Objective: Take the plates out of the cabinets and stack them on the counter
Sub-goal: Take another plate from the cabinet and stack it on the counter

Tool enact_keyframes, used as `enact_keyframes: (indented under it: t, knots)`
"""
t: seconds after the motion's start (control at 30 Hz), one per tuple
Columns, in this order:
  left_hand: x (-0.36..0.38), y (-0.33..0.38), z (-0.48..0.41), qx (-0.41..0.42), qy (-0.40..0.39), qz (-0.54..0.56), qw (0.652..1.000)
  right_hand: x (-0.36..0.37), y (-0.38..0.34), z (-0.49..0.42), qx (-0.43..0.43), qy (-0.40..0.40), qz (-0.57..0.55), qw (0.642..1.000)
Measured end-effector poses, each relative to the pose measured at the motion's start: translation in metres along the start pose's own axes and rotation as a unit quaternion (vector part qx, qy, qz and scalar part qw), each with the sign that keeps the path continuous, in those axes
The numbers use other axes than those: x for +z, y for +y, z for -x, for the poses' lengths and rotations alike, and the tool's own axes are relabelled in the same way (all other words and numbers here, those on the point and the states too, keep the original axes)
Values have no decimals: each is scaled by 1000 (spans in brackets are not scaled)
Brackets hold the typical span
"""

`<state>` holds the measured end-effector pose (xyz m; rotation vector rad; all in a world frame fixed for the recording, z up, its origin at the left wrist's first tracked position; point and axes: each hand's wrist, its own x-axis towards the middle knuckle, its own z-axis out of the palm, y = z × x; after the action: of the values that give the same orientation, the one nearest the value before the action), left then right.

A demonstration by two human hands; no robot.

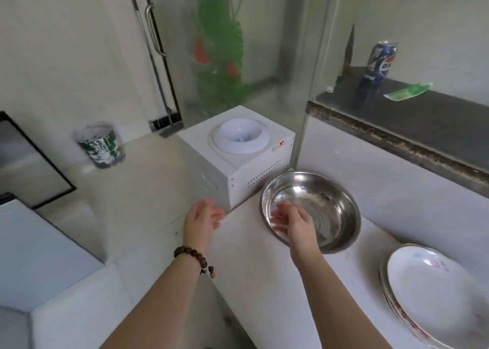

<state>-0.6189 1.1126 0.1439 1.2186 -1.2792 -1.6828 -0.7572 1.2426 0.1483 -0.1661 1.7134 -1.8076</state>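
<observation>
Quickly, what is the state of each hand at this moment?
Left hand: open, fingers relaxed, holding nothing.
Right hand: at the near rim of the steel bowl; too blurred to tell whether it grips it.

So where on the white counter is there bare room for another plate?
Bare counter lies in front of the steel bowl, left of the plate stack. It is crowded in the narrow gap between bowl and stack.

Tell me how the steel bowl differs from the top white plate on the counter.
The steel bowl is shiny bare metal; the top plate is white with pinkish marks. The bowl is deep, the plate shallow. The bowl stands alone; the plate tops a stack. Both sit on the counter.
</observation>
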Motion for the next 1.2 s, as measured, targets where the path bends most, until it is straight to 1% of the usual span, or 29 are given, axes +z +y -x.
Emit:
enact_keyframes:
  t: [0.23,0.43,0.63,0.8,0.9,1.07,1.2]
  knots:
    - [-94,7,-20,-8,115,47,992,102,16,0,9,-138,59,989]
    - [-166,8,-48,-14,184,64,981,193,37,-4,12,-202,112,973]
    - [-243,11,-89,-28,230,69,970,287,68,-18,28,-239,138,961]
    - [-300,22,-132,-34,225,48,972,370,89,-36,42,-261,141,954]
    - [-326,35,-161,-31,231,34,972,411,92,-48,46,-259,139,955]
    - [-354,49,-201,-26,234,21,972,451,97,-65,58,-248,140,957]
    - [-362,43,-228,-47,235,29,970,468,108,-81,73,-243,162,953]
